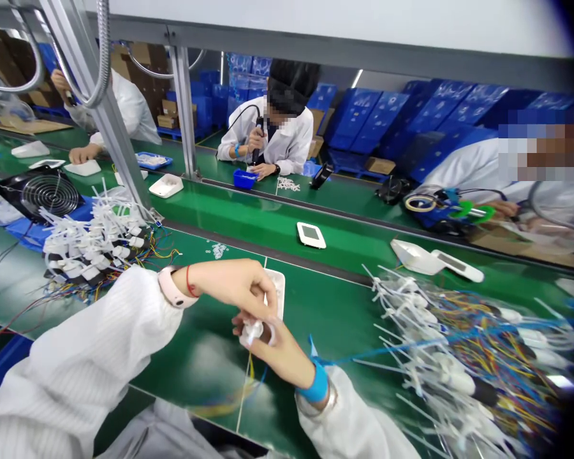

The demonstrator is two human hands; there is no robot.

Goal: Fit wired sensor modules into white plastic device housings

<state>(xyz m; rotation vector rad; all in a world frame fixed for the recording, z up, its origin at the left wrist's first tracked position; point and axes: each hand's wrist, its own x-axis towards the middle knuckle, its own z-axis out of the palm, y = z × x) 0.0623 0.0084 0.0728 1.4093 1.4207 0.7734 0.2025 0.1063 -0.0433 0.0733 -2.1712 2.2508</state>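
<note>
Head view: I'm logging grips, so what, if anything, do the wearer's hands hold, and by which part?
The right hand grasps the body of a white part with wires below; whether the left hand grips it cannot be told.

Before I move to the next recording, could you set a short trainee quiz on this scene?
1. Multiple choice: what does the right grip hold?
A. a white plastic part
B. a blue tray
C. a black fan

2. True or false: the left wire pile and the right wire pile lie on opposite sides of the picture.

3. Fill in: beside the pale watch, the left wrist wears a ____ string.

Key: 1. A; 2. True; 3. red
</note>
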